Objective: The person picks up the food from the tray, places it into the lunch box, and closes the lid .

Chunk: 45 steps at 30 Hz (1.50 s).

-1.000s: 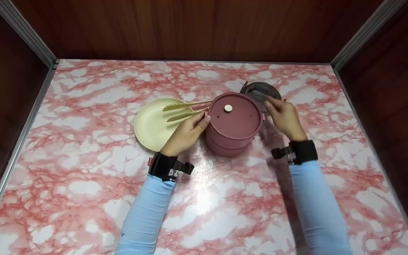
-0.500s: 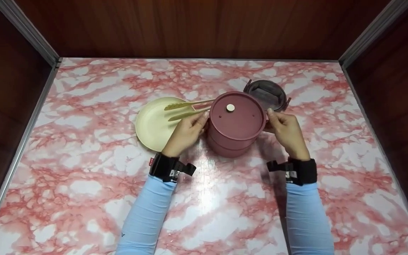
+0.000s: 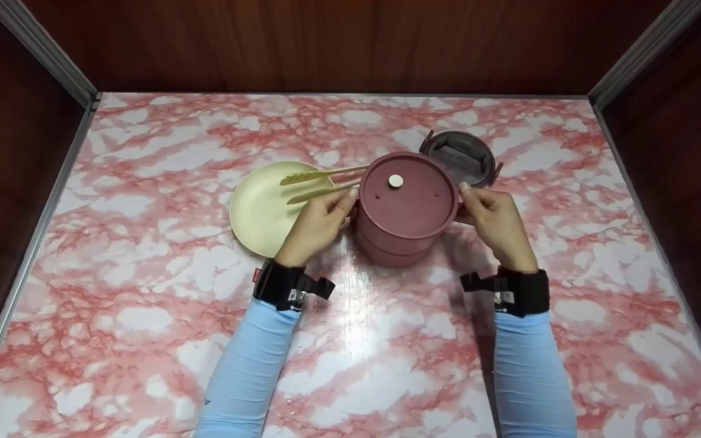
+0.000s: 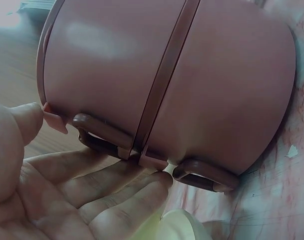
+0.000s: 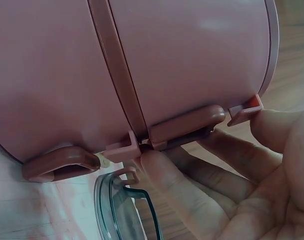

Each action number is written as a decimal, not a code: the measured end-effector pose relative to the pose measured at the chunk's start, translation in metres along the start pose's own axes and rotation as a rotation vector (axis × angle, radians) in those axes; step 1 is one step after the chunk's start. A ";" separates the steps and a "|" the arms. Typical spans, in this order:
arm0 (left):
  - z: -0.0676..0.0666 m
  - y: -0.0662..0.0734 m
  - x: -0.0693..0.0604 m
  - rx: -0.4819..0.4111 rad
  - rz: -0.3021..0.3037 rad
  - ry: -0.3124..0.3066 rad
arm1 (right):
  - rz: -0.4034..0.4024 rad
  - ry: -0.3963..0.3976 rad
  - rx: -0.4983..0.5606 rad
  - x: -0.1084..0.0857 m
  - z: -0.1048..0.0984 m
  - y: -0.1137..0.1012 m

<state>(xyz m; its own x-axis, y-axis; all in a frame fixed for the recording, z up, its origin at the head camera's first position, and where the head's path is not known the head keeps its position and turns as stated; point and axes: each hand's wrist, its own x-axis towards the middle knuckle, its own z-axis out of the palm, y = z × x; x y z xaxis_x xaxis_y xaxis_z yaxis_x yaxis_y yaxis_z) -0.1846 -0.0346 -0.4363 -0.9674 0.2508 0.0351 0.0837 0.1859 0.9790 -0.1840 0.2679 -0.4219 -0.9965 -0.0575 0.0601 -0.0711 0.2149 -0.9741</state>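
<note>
A dusky-red two-tier lunch box (image 3: 410, 207) stands upright mid-table, its lid bearing a small pale knob (image 3: 395, 181). On its left side my left hand (image 3: 319, 222) grips it, thumb at the upper tab (image 4: 55, 120) and fingers beneath the upper brown handle (image 4: 102, 134). My right hand (image 3: 501, 222) holds the opposite side likewise, with the thumb at the lid-edge tab (image 5: 245, 111) and fingers near the other upper handle (image 5: 187, 125) and the lower tab (image 5: 123, 150). The lower handles (image 5: 62, 164) are untouched.
To the left, a pale yellow plate (image 3: 259, 213) lies under the tips of yellow-green tongs (image 3: 308, 176), whose other end is hidden behind the lunch box. Behind right sits a round dark see-through lid (image 3: 460, 155) with side clips. Dark wood panels (image 3: 338, 45) enclose the marbled table.
My right hand has come down and back from over the dark lid to the lunch box's right side and taken hold there. My left hand stays on the left side.
</note>
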 end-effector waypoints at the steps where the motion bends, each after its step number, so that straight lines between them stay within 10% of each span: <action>1: 0.000 0.000 0.000 0.000 0.000 0.001 | 0.001 -0.002 0.004 0.000 0.000 0.000; 15: -0.008 -0.003 0.000 0.150 -0.021 -0.125 | -0.107 -0.315 -0.191 -0.004 -0.023 0.008; 45: -0.022 -0.001 -0.004 0.440 0.021 -0.071 | -0.046 -0.287 -0.401 -0.007 -0.041 0.010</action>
<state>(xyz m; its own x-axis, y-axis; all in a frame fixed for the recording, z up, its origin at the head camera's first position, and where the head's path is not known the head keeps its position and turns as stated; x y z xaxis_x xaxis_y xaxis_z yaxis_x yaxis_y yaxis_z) -0.1860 -0.0561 -0.4327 -0.9469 0.3205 0.0253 0.2118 0.5626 0.7991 -0.1793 0.3101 -0.4236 -0.9438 -0.3302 -0.0165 -0.1822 0.5611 -0.8075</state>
